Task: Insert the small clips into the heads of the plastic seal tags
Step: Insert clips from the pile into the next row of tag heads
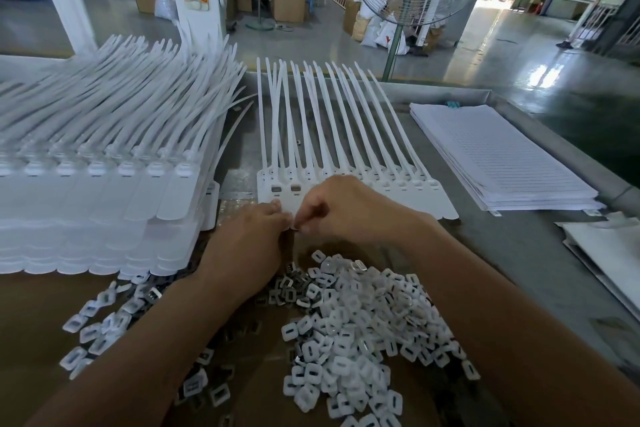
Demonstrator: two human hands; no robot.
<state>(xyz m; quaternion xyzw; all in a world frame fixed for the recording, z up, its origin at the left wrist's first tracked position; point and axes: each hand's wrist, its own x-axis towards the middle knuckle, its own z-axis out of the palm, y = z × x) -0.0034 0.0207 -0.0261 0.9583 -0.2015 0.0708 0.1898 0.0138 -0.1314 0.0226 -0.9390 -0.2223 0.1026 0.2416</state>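
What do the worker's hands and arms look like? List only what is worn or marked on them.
Both the left hand and right hand are bare: no gloves, no rings visible. The left forearm and right forearm are bare too, with no sleeves, watch or wristband in view.

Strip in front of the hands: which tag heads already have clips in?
The leftmost head and its right neighbour on the tag strip: each shows a dark insert in its window. Visible heads further right look plain white.
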